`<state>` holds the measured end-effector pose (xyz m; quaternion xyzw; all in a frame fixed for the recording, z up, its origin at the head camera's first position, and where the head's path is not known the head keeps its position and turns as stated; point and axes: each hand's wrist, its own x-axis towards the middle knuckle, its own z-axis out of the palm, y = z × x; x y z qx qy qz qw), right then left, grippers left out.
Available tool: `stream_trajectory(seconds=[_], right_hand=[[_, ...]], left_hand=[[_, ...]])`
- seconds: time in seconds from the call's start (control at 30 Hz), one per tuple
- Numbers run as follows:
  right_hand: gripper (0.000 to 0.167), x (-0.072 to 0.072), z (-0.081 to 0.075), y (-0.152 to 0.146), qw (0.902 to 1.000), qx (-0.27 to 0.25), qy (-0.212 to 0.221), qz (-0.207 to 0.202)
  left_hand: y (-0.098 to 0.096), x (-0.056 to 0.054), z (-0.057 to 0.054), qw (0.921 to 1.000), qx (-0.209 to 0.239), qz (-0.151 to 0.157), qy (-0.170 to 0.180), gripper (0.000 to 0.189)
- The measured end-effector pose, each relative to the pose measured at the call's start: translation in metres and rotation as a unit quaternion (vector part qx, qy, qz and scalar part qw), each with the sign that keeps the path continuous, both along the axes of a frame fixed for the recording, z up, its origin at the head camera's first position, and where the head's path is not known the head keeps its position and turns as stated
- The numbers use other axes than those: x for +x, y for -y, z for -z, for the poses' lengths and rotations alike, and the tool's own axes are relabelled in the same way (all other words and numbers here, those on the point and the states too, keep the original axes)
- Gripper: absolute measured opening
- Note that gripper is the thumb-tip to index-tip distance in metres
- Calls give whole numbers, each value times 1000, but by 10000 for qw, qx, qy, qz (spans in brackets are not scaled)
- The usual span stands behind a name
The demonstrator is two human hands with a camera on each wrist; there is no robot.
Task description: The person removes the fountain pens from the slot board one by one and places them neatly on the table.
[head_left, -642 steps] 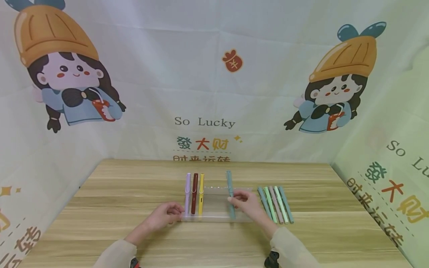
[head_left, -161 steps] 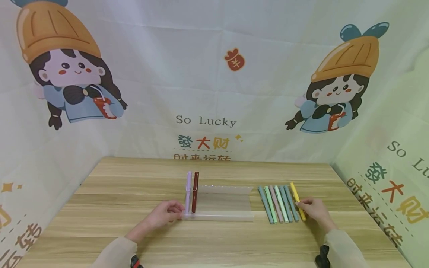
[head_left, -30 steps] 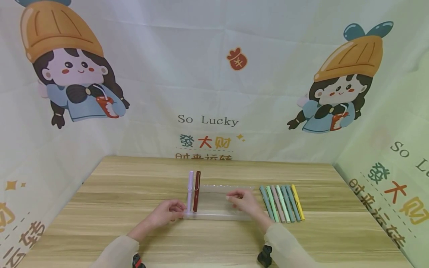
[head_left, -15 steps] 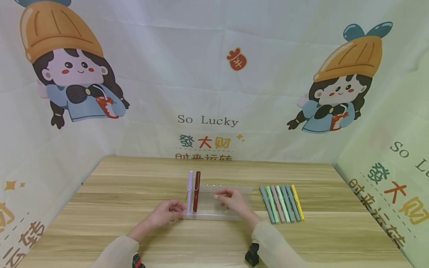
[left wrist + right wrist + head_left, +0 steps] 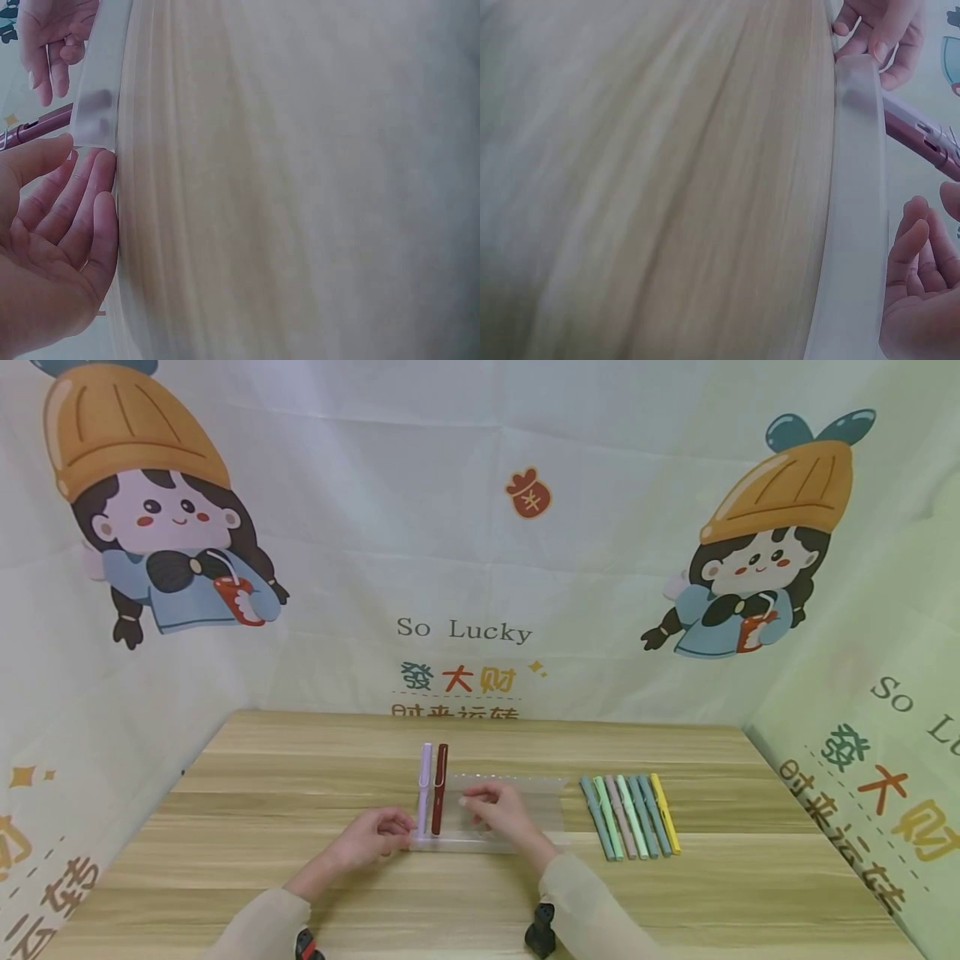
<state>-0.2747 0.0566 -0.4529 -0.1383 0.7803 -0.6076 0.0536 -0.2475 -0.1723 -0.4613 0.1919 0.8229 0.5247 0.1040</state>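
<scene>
A clear plastic pen stand (image 5: pixel 540 810) lies on the table with two pens leaning on its left part, a lilac pen (image 5: pixel 424 789) and a dark red pen (image 5: pixel 440 789). My left hand (image 5: pixel 375 837) pinches the stand's left front corner; in the left wrist view the thumb (image 5: pixel 52 154) rests at its end. Just right of the dark red pen, my right hand (image 5: pixel 502 814) hovers over the stand with loosely bent fingers and holds nothing. In the right wrist view, both pens slant behind the stand's front lip (image 5: pixel 855 210).
Right of the stand, several pens lie side by side on the wooden table (image 5: pixel 480 902): blue-grey pens (image 5: pixel 597 818), green pens, a mauve pen (image 5: pixel 621 818) and a yellow pen (image 5: pixel 665 814) at the right end. A printed cloth (image 5: pixel 480 527) hangs behind and at both sides.
The blue-grey pen and then the yellow pen left the stand for the row at right. Lately my right hand slid left over the stand toward the dark red pen; my left hand stayed.
</scene>
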Motion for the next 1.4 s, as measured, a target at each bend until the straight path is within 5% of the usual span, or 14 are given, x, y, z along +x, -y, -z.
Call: stream_trajectory(seconds=[1.4], right_hand=[[21,-2,7,39,9995,315,65,35]], left_hand=[[1,-3,3,10000,59,13,28,21]])
